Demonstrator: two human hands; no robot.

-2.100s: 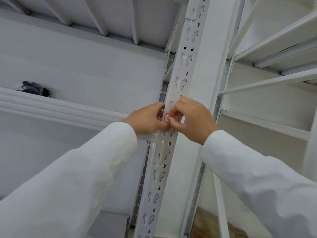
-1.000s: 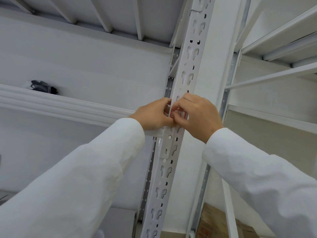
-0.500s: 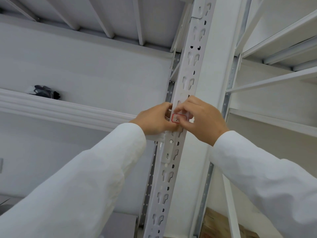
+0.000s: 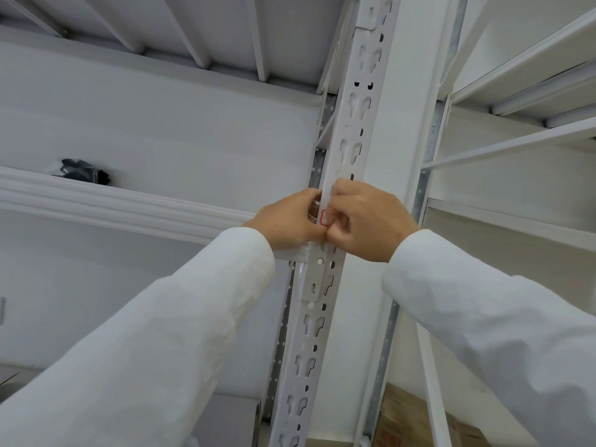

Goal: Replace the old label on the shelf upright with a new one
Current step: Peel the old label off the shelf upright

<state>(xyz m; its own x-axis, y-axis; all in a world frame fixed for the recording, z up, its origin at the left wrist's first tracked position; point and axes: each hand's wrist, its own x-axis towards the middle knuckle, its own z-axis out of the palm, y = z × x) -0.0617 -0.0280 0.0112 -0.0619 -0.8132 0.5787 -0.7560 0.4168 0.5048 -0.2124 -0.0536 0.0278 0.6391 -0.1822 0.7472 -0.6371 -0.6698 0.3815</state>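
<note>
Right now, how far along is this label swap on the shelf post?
Mid-job, as far as I can tell. Both hands, left hand and right hand, are working a small red-edged label on the slotted white shelf upright. Whether it is the old one peeling off or the new one being pressed on cannot be told. Nothing looks finished; the fingers hide most of it.

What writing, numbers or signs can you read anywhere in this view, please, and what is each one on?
None can be read.
Red-edged label on the shelf upright: only its red outline shows between the left hand and right hand; any text is hidden by the fingers.
Brown cardboard box at the bottom right: reddish marks, too blurred to read.
Dark bag on the left shelf: no legible print.
</note>
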